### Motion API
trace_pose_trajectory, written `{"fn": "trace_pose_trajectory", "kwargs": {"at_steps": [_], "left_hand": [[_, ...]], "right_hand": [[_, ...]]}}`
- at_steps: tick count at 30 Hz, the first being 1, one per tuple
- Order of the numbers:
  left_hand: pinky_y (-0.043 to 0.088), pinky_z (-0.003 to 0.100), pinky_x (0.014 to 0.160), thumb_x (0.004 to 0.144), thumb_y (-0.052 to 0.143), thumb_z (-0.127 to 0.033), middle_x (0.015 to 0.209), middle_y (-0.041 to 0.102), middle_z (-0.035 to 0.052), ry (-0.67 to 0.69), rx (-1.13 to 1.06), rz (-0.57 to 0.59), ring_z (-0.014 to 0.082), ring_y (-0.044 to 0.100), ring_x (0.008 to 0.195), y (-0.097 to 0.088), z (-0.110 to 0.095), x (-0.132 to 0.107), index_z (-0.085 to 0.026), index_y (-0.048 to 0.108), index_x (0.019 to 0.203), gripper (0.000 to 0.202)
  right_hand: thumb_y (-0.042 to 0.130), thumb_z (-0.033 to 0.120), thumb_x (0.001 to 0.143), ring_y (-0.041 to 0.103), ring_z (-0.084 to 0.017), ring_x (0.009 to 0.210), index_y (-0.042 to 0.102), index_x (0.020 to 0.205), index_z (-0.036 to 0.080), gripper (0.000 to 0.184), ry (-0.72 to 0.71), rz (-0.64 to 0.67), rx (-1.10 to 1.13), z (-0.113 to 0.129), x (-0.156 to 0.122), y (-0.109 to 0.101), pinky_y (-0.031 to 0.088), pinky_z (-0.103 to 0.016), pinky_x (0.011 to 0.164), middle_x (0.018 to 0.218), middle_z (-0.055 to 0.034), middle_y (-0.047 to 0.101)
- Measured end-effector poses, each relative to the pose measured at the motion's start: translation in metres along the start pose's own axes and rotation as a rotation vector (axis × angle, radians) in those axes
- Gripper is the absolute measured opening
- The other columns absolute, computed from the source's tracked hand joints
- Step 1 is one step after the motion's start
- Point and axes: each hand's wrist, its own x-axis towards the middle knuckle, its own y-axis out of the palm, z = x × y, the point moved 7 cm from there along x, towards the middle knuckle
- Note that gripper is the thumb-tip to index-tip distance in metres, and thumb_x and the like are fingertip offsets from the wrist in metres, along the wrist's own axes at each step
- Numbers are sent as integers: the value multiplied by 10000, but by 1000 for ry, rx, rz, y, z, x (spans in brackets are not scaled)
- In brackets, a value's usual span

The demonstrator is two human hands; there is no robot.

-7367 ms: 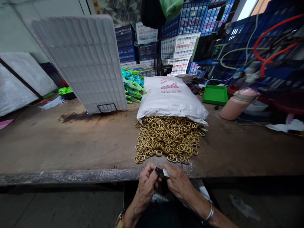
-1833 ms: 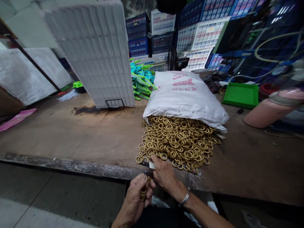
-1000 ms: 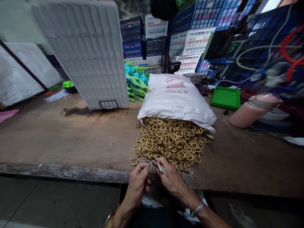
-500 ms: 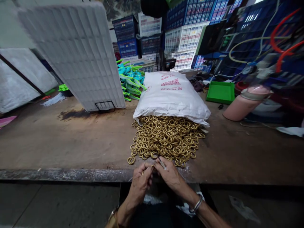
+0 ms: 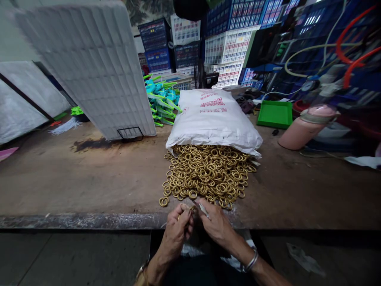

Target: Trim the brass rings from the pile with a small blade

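Observation:
Brass-coloured rings (image 5: 208, 174) spill in a heap from the mouth of a white printed sack (image 5: 211, 119) lying on the table. At the table's front edge, my left hand (image 5: 177, 222) is closed, pinching one gold ring (image 5: 193, 208) between thumb and fingers. My right hand (image 5: 216, 222) is closed round a small knife (image 5: 204, 210) with a pale handle. Its dark tip points toward the ring in my left hand. Both hands are just in front of the heap, close together but apart.
A ribbed white panel (image 5: 89, 71) stands on a black wire stand at the left. Behind the sack are green and turquoise pieces (image 5: 162, 99) and stacked crates (image 5: 228, 47). Toward the right lie a green tray (image 5: 275, 114) and a pink bottle (image 5: 306, 127). The wooden table (image 5: 74, 186) ends near my wrists.
My right hand has drawn slightly away from the left, so the ring and the blade show more clearly. My left hand stays nearly in place. The view has shifted a little.

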Motion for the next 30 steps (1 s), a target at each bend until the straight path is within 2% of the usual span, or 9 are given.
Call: {"fn": "trace_pose_trajectory", "kwargs": {"at_steps": [3, 6, 15, 22, 24, 27, 30], "left_hand": [[235, 145, 378, 715, 552, -473, 535, 453, -62, -14, 21, -5, 33, 354, 389, 0, 0, 1, -179, 448, 712, 312], [238, 145, 372, 702, 556, -489, 508, 437, -69, -29, 62, -30, 34, 339, 373, -2, 1, 2, -182, 441, 713, 328], [234, 145, 360, 679, 554, -528, 495, 431, -66, 24, 124, -30, 35, 331, 369, -2, 0, 4, -180, 419, 659, 374], [254, 146, 374, 745, 524, -473, 520, 435, -52, 160, 160, 1, 43, 360, 404, -3, -8, -2, -170, 428, 646, 332], [283, 151, 393, 768, 516, -435, 523, 443, -43, 221, 167, 46, 46, 375, 420, 3, -19, -13, -163, 439, 633, 314], [308, 162, 400, 776, 520, -405, 506, 458, -31, 278, 88, 183, 54, 392, 416, 17, -35, -31, -154, 464, 626, 297], [271, 160, 336, 767, 524, -415, 508, 474, -26, 167, -129, 266, 49, 363, 362, 19, -33, -38, -160, 468, 654, 284]], "right_hand": [[355, 56, 639, 458, -109, 592, 488, 763, 192, 227, -45, 65, -87, 3, -3, 5, 298, -199, 557, 650, 9, 533], [350, 48, 603, 468, -116, 602, 490, 784, 194, 271, -39, 82, -153, 3, -3, 7, 290, -200, 561, 650, 8, 531], [359, 65, 607, 500, -132, 652, 510, 831, 194, 299, -56, 98, -246, 1, -3, 10, 290, -219, 586, 704, -6, 566], [383, 92, 664, 491, -117, 590, 498, 802, 186, 203, -96, 148, -289, -6, -2, 15, 250, -220, 531, 653, 5, 553], [385, 104, 692, 491, -115, 583, 508, 830, 184, 201, -106, 178, -302, -5, -1, 16, 245, -219, 524, 661, 2, 562], [409, 113, 701, 497, -118, 585, 513, 895, 183, 232, -74, 171, -366, -4, 4, 17, 243, -218, 526, 662, -2, 570], [415, 86, 685, 508, -125, 601, 510, 905, 177, 257, -39, 137, -422, 0, 12, 20, 248, -219, 532, 670, -12, 578]]}}
